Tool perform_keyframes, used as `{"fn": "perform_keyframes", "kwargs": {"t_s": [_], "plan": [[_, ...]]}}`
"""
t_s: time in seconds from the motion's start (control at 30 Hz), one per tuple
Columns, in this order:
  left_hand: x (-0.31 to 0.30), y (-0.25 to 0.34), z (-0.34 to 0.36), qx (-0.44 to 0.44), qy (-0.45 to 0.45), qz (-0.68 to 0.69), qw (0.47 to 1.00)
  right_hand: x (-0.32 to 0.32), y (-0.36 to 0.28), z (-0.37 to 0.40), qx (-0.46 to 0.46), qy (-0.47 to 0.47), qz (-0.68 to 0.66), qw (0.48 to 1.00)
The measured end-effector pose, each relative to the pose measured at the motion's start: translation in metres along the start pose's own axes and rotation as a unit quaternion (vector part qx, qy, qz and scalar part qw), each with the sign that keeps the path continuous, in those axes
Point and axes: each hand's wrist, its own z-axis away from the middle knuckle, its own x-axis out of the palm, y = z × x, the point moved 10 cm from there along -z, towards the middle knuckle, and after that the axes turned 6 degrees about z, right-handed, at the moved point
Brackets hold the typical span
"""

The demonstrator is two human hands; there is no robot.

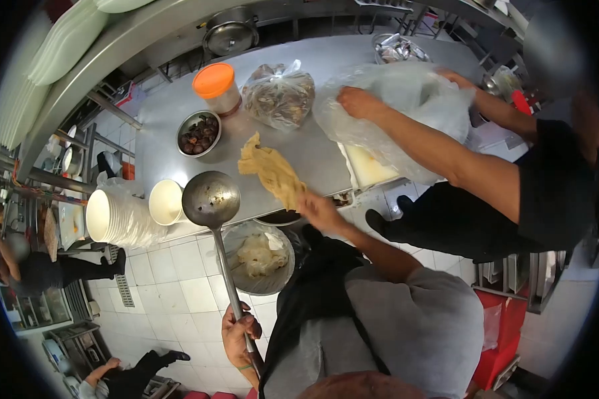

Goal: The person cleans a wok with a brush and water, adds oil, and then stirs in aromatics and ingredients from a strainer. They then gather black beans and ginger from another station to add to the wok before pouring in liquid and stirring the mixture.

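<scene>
My left hand [241,332] is closed around the handle of a large metal ladle [211,198]. The ladle's bowl is up at the front edge of the steel table, with a few brown bits inside. In my right hand [321,211] is one end of a yellowish-brown cloth [269,169], whose other end stretches over the tabletop. Beyond the cloth sits a clear plastic bag of brown food pieces [278,95]. Below the table edge, between my hands, stands a bin [254,286] lined with plastic, with pale waste in it.
The steel table [160,133] carries a bowl of dark round pieces [199,134], an orange-lidded tub [216,88] and white cups [166,201]. To my right, a co-worker's hands [363,103] hold a large clear plastic bag [412,100]. Stacked plates [60,60] sit overhead at left.
</scene>
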Motion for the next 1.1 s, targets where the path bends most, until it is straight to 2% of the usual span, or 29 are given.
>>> {"fn": "perform_keyframes", "kwargs": {"t_s": [0.03, 0.07, 0.17, 0.27, 0.3, 0.37, 0.5, 0.63, 0.8, 0.9, 1.1], "plan": [[0.0, 0.0, -0.005, -0.006, -0.008, -0.009, 1.0, 0.02, 0.004, 0.035, -0.001, -0.035, -0.011, 0.999], [0.0, 0.001, -0.01, -0.013, -0.015, -0.019, 1.0, 0.026, 0.001, 0.059, -0.03, -0.023, 0.002, 0.999], [0.006, 0.004, -0.024, -0.037, -0.056, -0.025, 0.997, 0.042, 0.017, 0.111, 0.015, -0.151, 0.027, 0.988], [0.014, 0.011, -0.037, -0.048, -0.072, -0.051, 0.995, 0.007, -0.003, 0.118, 0.025, -0.117, 0.048, 0.992], [0.018, 0.012, -0.041, -0.052, -0.083, -0.051, 0.994, -0.006, -0.013, 0.118, 0.065, -0.123, 0.045, 0.989], [0.024, 0.018, -0.051, -0.043, -0.103, -0.061, 0.992, -0.03, -0.027, 0.115, 0.034, -0.068, 0.084, 0.994], [0.044, 0.025, -0.065, -0.042, -0.137, -0.062, 0.988, -0.057, -0.044, 0.129, 0.06, -0.029, 0.124, 0.99], [0.048, 0.035, -0.069, -0.02, -0.139, -0.059, 0.988, -0.036, -0.03, 0.153, 0.051, -0.073, 0.161, 0.983], [0.061, 0.043, -0.069, 0.006, -0.127, -0.057, 0.99, -0.033, -0.031, 0.161, 0.06, -0.153, 0.115, 0.98], [0.072, 0.042, -0.071, 0.023, -0.129, -0.044, 0.99, -0.047, -0.017, 0.158, 0.043, -0.14, 0.161, 0.976], [0.101, 0.02, -0.062, 0.036, -0.109, -0.01, 0.993, -0.082, 0.01, 0.152, 0.077, -0.149, 0.127, 0.978]]}}
